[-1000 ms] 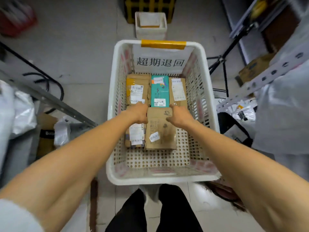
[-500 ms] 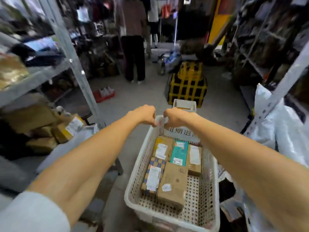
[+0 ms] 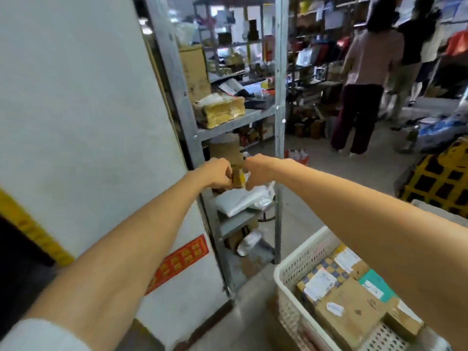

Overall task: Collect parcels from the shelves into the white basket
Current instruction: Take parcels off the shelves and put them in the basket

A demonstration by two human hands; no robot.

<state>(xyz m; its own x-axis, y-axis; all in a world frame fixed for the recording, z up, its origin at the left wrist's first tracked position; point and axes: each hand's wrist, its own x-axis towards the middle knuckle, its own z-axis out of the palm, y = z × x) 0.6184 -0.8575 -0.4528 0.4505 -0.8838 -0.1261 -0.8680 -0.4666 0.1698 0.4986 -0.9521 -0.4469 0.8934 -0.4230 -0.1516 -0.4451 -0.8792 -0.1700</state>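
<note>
Both my arms reach forward to a metal shelf rack point(image 3: 279, 115). My left hand point(image 3: 218, 173) and my right hand point(image 3: 258, 172) close from either side on a small brown cardboard parcel point(image 3: 238, 176) with yellow tape, at the front of a middle shelf. A taller brown box point(image 3: 225, 148) stands just behind it. The white basket point(image 3: 298, 262) sits on the floor at the lower right. It holds several parcels, among them a big brown box point(image 3: 349, 310), a checkered one point(image 3: 320, 279) and a teal one point(image 3: 374, 285).
A white wall panel point(image 3: 83, 117) fills the left. Below my hands a white plastic mailer point(image 3: 240, 201) lies on the shelf. A taped box point(image 3: 222, 111) sits one shelf up. Two people point(image 3: 364, 79) stand in the aisle. A yellow-black crate point(image 3: 440, 178) is at the right.
My hands left the basket's far rim and swung left to the shelf rack, closing on the small brown parcel. The view turned from the basket towards the rack.
</note>
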